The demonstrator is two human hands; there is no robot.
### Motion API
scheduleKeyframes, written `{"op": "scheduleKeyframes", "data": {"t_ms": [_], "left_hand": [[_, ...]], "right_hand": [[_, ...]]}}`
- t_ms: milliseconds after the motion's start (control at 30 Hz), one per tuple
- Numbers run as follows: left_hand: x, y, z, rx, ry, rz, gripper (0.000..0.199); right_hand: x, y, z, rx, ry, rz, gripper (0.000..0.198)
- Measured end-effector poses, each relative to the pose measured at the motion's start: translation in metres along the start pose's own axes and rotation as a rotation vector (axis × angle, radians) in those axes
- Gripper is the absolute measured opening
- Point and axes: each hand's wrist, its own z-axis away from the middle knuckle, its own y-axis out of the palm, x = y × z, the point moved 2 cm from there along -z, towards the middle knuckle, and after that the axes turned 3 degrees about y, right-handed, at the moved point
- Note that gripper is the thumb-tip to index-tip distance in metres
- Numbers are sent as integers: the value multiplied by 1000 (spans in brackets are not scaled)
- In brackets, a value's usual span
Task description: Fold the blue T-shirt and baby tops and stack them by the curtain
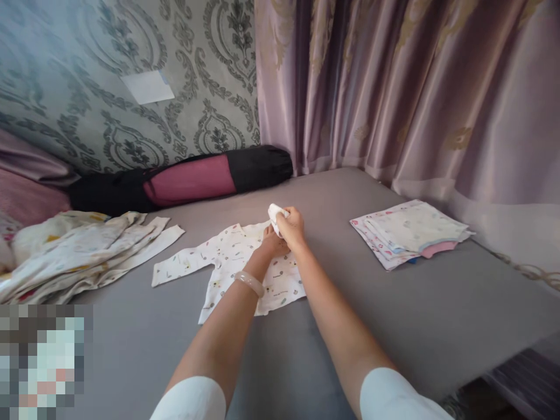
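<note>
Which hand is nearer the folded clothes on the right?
Right: the right hand is left of the folded clothes; the left hand, on the white shirt, is farther left.

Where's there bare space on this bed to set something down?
Bare sheet lies between the spread shirt and the folded stack, and nearer you, outside both forearms. Crowded: far left, where loose clothes lie in front of the long bag, and centre, where your left hand and right hand are over the shirt.
</note>
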Motion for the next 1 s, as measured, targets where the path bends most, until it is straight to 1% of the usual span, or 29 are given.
{"op": "scheduleKeyframes", "data": {"t_ms": [100,167,267,367,433,500,567,633,700,800,933,1000], "left_hand": [[9,-3,7,19,-64,22,69],[15,-6,16,-9,-77,52,70],[27,-11,33,-100,-90,98,63],[42,-14,54,-225,-189,163,53],[52,-14,68,-316,-284,249,47],[59,-13,80,-387,-371,406,45],[62,-12,90,-442,-418,580,46],[63,-10,95,-492,-415,699,47],[61,-9,98,-521,-382,756,48],[60,-9,98,-520,-340,814,54],[58,-9,98,-508,-333,898,62],[58,-11,99,-508,-331,901,65]], "right_hand": [[-2,6,5,-4,9,34,28],[-5,8,6,-12,13,39,26],[-9,12,8,-31,-4,19,25],[-10,18,15,-19,-24,18,23],[-10,24,22,15,-26,33,23],[-11,30,29,56,-23,38,23],[-11,37,35,97,-32,29,25],[-13,42,40,135,-59,18,28],[-16,47,43,172,-88,9,31],[-19,52,46,230,-115,-2,37],[-20,56,52,334,-169,13,48],[-18,56,56,383,-208,50,44]]}}
